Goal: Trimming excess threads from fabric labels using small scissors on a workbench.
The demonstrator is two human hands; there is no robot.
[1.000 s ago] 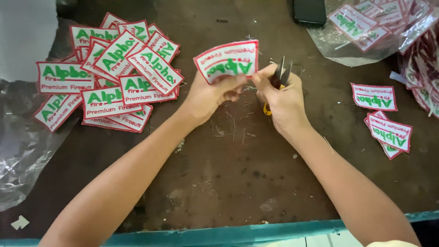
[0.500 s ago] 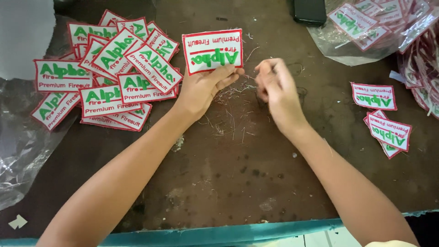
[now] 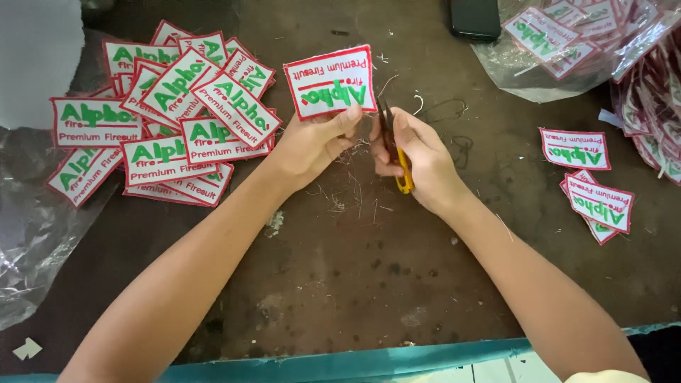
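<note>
My left hand (image 3: 312, 145) holds a white embroidered patch (image 3: 330, 81) with a red border and green lettering by its lower edge, turned upside down above the table. My right hand (image 3: 415, 159) grips a small yellow-handled thread snipper (image 3: 395, 149), its dark blades pointing up toward the patch's lower right corner. The two hands nearly touch. Cut thread scraps (image 3: 351, 198) lie on the dark brown table (image 3: 369, 284) under them.
A pile of matching patches (image 3: 170, 113) lies at the left, over clear plastic (image 3: 35, 227). Three more patches (image 3: 589, 184) lie at the right. A plastic bag holding patches (image 3: 567, 42) and a dark phone (image 3: 475, 18) sit at the back right. A teal table edge (image 3: 355, 362) runs in front.
The patch has been turned in my left hand and now tilts differently. My right hand has brought the snipper's blades up beside the patch's corner.
</note>
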